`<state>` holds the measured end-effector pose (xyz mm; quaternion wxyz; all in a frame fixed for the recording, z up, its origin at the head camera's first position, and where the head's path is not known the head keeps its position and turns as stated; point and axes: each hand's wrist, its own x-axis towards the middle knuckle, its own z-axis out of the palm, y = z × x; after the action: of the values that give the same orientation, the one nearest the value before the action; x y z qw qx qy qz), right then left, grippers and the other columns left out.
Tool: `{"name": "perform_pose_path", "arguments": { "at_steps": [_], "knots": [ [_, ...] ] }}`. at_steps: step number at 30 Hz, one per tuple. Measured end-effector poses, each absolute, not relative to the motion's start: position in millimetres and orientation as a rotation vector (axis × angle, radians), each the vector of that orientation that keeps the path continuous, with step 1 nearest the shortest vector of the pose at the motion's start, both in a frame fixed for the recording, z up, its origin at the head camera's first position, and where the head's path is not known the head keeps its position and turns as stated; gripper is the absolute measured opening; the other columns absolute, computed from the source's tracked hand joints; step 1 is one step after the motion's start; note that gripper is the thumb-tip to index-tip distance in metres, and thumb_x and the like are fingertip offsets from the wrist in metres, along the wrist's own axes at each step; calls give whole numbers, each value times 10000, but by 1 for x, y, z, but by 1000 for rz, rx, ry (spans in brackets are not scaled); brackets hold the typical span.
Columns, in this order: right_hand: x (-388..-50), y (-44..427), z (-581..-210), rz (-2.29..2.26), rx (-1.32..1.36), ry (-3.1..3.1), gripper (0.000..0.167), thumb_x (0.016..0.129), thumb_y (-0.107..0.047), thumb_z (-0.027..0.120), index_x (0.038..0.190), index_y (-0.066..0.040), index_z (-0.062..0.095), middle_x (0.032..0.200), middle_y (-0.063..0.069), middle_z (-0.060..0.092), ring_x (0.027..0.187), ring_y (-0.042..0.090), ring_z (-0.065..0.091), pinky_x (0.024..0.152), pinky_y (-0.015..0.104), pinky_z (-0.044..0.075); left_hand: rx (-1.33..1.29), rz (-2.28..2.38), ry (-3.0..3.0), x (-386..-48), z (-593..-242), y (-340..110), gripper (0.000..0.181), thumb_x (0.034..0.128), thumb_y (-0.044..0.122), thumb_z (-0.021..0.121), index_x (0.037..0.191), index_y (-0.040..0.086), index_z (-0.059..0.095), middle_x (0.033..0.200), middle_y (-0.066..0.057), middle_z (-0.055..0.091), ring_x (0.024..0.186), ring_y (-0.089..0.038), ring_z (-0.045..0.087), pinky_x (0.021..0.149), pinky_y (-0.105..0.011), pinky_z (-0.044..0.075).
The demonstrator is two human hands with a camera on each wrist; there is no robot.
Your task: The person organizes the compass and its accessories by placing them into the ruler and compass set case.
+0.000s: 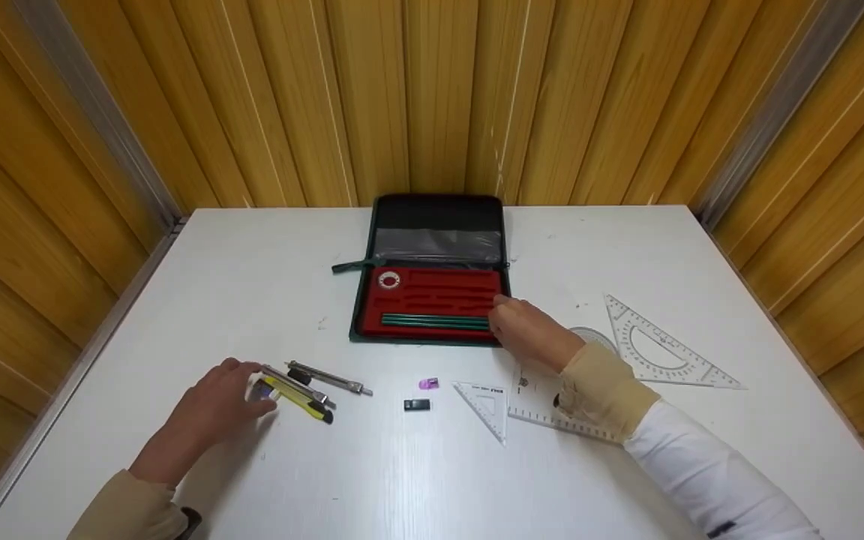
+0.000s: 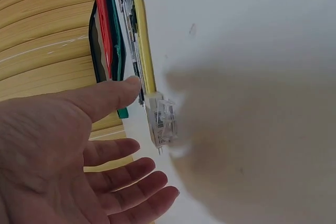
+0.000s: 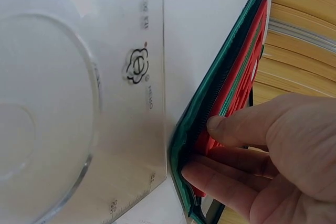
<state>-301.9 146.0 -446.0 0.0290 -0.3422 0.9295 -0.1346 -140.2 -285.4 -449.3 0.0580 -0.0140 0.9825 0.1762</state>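
Your left hand (image 1: 218,394) has its fingers loosely spread, thumb apart and nothing gripped, beside the slim yellow tool (image 1: 297,395); that looks light and smooth, best taken at mid-body. The compass (image 1: 331,377) next to it should be stiff metal; hold it near the hinge, clear of the point. At centre, the case (image 1: 439,211) lies open on the table, probably light and soft-covered: take it by its side edges. Its green pencils (image 1: 436,322) look slick and easily rolled. Your right hand (image 1: 533,330) has thumb and fingers at the insert's right edge; you can't tell here whether they pinch or merely press.
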Motion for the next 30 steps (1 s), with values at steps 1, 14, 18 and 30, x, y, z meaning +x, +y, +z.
{"name": "perform_pose_path", "arguments": {
  "at_steps": [1,14,18,30],
  "knots": [
    [-302,146,-446,-424,-1062,2866,228,949,87,588,791,-26,709,843,44,550,677,169,549,585,278,506,-42,535,2978,-140,-451,-285,623,866,251,838,1348,-61,596,1133,-208,606,915,-283,544,799,-532,545],
    [-302,146,-446,-411,-1059,2872,230,941,86,589,779,-35,699,842,45,544,677,175,545,586,281,496,-74,535,3004,-142,-463,-280,552,893,115,807,1359,-61,569,1186,-231,617,1004,-310,580,892,-552,537],
    [-302,146,-445,-400,-1050,2870,226,945,80,588,787,-39,698,855,44,545,689,177,552,597,283,503,-99,566,2992,-141,-463,-280,549,906,95,789,1376,-61,551,1210,-248,603,1030,-327,574,925,-565,524],
    [-303,147,-447,-401,-1063,2869,221,946,79,593,804,-32,720,850,40,553,692,171,573,600,274,515,0,518,3064,-139,-467,-279,419,881,73,812,1258,-16,652,1034,-108,629,953,-273,586,846,-516,555]
  ]
}}
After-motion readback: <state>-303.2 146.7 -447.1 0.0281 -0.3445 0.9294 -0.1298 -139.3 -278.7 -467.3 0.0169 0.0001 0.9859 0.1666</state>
